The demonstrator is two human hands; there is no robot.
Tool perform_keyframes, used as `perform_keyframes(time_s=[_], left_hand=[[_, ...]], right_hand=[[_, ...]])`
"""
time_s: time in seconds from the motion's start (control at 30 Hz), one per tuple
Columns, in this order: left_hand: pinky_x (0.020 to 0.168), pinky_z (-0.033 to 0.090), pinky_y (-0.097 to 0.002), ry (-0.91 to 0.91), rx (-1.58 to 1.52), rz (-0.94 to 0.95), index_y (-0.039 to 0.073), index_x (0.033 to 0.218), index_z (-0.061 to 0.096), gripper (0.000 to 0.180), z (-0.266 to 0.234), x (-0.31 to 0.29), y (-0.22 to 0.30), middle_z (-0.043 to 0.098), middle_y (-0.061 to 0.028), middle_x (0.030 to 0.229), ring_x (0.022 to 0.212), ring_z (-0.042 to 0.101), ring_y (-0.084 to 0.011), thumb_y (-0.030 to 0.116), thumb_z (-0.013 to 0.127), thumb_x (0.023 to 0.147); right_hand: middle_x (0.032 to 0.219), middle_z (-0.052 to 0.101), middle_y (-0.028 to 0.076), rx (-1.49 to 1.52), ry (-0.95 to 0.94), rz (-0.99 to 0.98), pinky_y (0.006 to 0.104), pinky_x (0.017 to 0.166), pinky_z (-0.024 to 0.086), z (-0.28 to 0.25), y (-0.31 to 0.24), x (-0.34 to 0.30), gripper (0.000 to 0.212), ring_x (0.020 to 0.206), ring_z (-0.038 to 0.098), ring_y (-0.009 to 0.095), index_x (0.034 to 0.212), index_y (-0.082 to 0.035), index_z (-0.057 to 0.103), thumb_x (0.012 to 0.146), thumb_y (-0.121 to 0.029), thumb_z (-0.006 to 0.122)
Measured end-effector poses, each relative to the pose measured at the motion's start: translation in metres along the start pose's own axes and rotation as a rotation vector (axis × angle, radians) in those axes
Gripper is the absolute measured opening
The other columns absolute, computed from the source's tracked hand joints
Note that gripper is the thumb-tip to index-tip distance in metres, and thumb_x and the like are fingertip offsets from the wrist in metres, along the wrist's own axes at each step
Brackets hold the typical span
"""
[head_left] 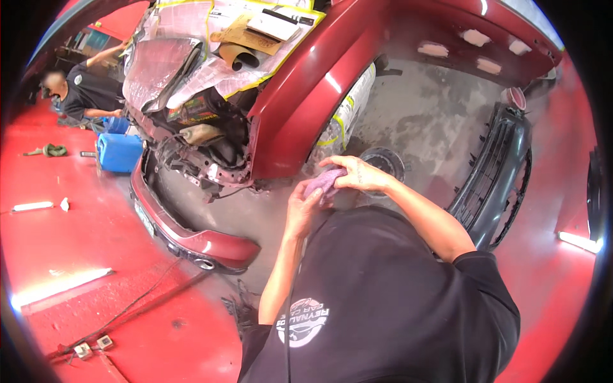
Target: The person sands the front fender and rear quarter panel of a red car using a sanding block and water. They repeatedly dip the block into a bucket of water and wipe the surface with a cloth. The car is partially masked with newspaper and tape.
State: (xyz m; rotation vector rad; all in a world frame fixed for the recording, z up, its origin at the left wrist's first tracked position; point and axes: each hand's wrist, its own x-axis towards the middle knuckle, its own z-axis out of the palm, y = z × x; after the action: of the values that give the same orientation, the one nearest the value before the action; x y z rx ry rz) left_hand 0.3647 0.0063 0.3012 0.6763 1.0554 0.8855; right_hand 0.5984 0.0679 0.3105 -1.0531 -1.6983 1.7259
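Observation:
A crumpled purple cloth (324, 183) is bunched up between my two hands in front of my chest. My left hand (302, 207) grips its near left side, fingers curled into the fabric. From the right, my right hand (363, 173) pinches the cloth with thumb and fingers. Just beyond my hands stands the dark red fender (290, 102) of a car, its wheel area wrapped in plastic sheeting. I cannot make out whether anything is wrapped inside the cloth.
A red bumper (204, 246) lies on the floor at left, near a blue jug (119, 152). At right lies a black bumper (495, 172). A red panel (447, 38) with pale filler patches is at the top right. A co-worker (89, 89) stands far left.

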Motion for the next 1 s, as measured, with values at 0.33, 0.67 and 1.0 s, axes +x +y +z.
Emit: perform_keyframes(time_s=[0.33,0.67,1.0], left_hand=[[0.096,0.060,-0.0511,0.035,-0.287,0.199,0.013,0.158,0.033,0.065,-0.002,0.003,0.022,0.051,-0.0138,0.152,0.133,0.060,-0.0301,0.030,0.066,0.105],[0.096,0.058,-0.0552,0.067,-0.497,0.206,0.007,0.138,0.051,0.041,-0.092,0.005,0.070,0.062,-0.0158,0.127,0.115,0.067,-0.0387,0.014,0.063,0.100],[0.091,0.062,-0.0542,0.076,-0.473,0.179,0.008,0.129,0.055,0.041,-0.199,-0.005,0.095,0.066,-0.0174,0.128,0.106,0.071,-0.0360,0.036,0.069,0.101]], right_hand=[[0.117,0.073,0.016,0.010,0.253,-0.062,0.0379,0.095,0.056,0.033,-0.059,0.014,0.049,0.107,0.071,0.024,0.128,0.002,0.069,0.081,-0.010,0.062],[0.119,0.074,0.021,-0.498,0.136,-0.534,0.0422,0.097,0.057,0.001,-0.133,0.151,0.043,0.112,0.072,0.032,0.131,-0.001,0.068,0.097,-0.028,0.071],[0.136,0.063,0.032,-1.098,0.620,0.133,0.0471,0.110,0.047,-0.224,-0.131,0.365,0.095,0.131,0.059,0.044,0.145,0.009,0.053,0.083,-0.058,0.079]])
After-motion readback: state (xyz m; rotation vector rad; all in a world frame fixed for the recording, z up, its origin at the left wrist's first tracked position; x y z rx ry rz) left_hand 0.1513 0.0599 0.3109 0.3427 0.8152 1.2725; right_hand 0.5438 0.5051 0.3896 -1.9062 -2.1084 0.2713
